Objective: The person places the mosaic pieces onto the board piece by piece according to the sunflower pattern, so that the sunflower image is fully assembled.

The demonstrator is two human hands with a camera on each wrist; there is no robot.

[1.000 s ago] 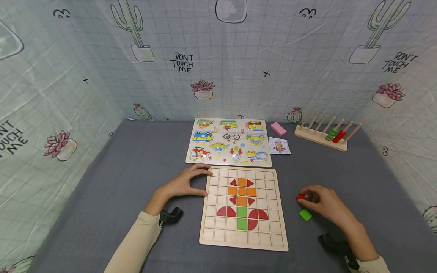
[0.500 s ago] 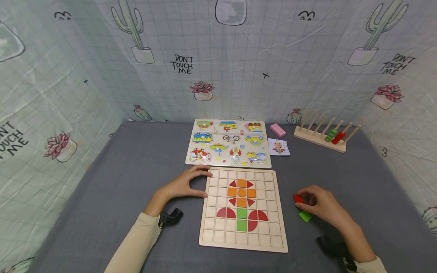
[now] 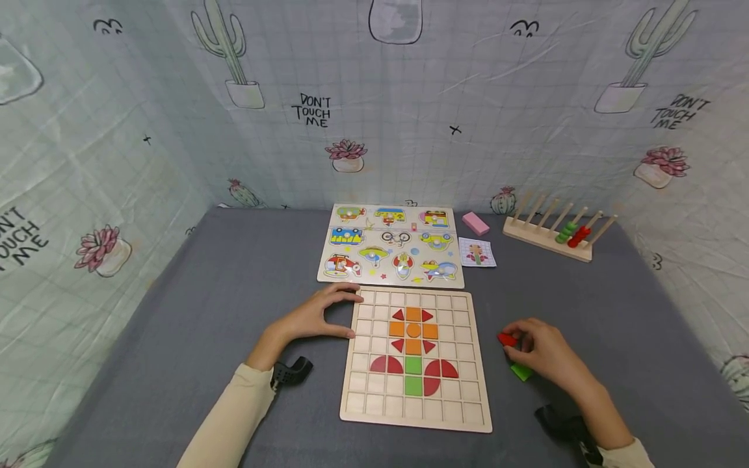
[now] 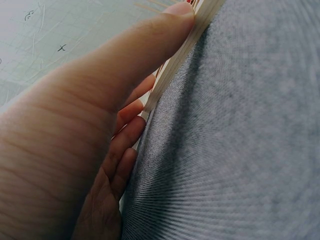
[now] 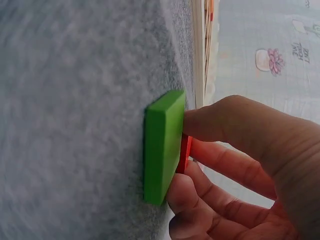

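My left hand (image 3: 318, 313) rests against the left edge of a square wooden grid board (image 3: 365, 403), thumb and fingers spread apart along the rim. In the left wrist view the thumb (image 4: 150, 40) lies at the top of the board's edge (image 4: 172, 70). Orange squares, an orange circle, red triangles, red quarter circles and green squares (image 3: 413, 385) form a pattern on the grid. To the right of the board, my right hand (image 3: 544, 351) pinches a small red piece (image 3: 506, 339), its shape partly hidden by the fingers. Just below it, a green square block (image 5: 167, 150) lies on the cloth.
Behind the grid board is a vehicle peg puzzle (image 3: 383, 260). A pattern card (image 3: 476, 252) and a pink block (image 3: 476, 223) lie beside it. At the back right stands a wooden peg rack (image 3: 547, 240) with green and red beads. Grey cloth (image 3: 234, 260) covers the table.
My right hand has shifted slightly left with the red piece, which shows more beyond the fingertips at half a second ago. The left hand stays against the board.
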